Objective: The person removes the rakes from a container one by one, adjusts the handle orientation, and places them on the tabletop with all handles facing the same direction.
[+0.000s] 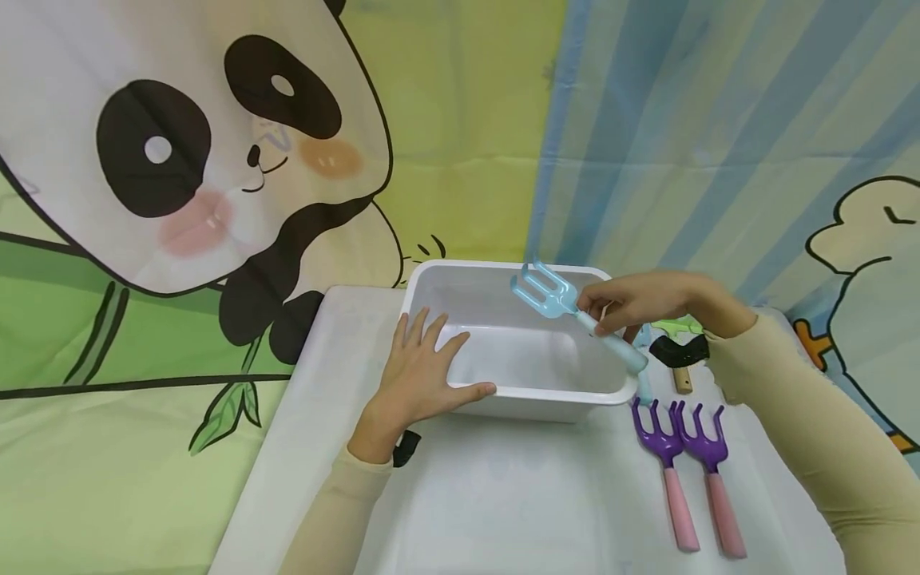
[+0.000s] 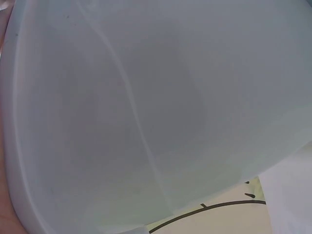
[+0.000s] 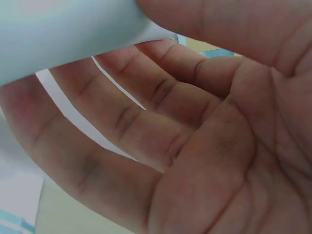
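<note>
A white plastic bin (image 1: 460, 281) stands on the white table (image 1: 503, 495), its pale inner wall (image 2: 146, 107) filling the left wrist view. My left hand (image 1: 424, 371) lies flat with straight fingers on the bin's near left rim. My right hand (image 1: 632, 302) pinches the handle of a light blue toy garden fork (image 1: 549, 294) and holds it over the bin's right side, tines pointing left. In the right wrist view the curled fingers (image 3: 146, 112) press on the pale handle (image 3: 63, 34).
Two purple toy forks with pink handles (image 1: 676, 471) (image 1: 711, 471) lie side by side on the table right of the bin. A green piece and a wooden-handled tool (image 1: 681, 379) sit behind my right wrist. A panda-print cloth (image 1: 180, 160) hangs behind the table.
</note>
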Action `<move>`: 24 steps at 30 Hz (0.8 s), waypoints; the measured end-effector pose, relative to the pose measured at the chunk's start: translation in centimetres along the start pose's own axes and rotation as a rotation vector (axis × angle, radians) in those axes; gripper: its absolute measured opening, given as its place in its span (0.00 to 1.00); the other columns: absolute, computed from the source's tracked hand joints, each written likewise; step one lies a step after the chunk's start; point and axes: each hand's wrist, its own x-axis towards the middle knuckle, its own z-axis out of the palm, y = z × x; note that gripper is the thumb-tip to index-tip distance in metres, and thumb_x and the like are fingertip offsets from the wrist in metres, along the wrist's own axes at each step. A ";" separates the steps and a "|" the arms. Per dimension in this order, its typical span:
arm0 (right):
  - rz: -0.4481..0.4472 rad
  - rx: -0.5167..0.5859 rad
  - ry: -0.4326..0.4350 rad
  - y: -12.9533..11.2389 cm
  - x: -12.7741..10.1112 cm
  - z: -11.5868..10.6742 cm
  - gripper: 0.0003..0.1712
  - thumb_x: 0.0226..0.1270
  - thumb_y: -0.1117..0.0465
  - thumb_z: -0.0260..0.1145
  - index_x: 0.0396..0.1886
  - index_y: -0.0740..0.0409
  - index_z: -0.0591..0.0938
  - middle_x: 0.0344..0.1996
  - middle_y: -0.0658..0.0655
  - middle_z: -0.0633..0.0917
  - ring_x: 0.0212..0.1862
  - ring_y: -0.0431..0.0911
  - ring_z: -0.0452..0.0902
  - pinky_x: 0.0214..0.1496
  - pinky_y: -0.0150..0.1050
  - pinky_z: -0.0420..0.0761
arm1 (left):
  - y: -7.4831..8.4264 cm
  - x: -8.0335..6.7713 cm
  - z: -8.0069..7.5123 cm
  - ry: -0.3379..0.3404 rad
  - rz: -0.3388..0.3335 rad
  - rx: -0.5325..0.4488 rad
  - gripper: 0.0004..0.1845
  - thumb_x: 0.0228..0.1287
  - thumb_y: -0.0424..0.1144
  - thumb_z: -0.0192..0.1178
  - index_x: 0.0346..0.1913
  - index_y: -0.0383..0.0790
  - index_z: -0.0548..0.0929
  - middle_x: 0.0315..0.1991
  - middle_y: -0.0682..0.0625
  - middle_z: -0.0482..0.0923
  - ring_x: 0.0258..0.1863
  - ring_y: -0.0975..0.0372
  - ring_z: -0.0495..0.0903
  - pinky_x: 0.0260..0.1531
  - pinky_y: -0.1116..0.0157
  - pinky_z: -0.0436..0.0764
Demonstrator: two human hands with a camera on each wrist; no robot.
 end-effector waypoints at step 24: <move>-0.036 0.215 0.255 14.7 -13.4 6.7 0.16 0.80 0.67 0.51 0.60 0.72 0.63 0.46 0.68 0.76 0.43 0.53 0.81 0.41 0.49 0.85 | -0.1 -0.1 0.1 -0.001 -0.010 -0.013 0.55 0.50 0.88 0.36 0.68 0.53 0.77 0.73 0.40 0.62 0.76 0.43 0.46 0.72 0.43 0.36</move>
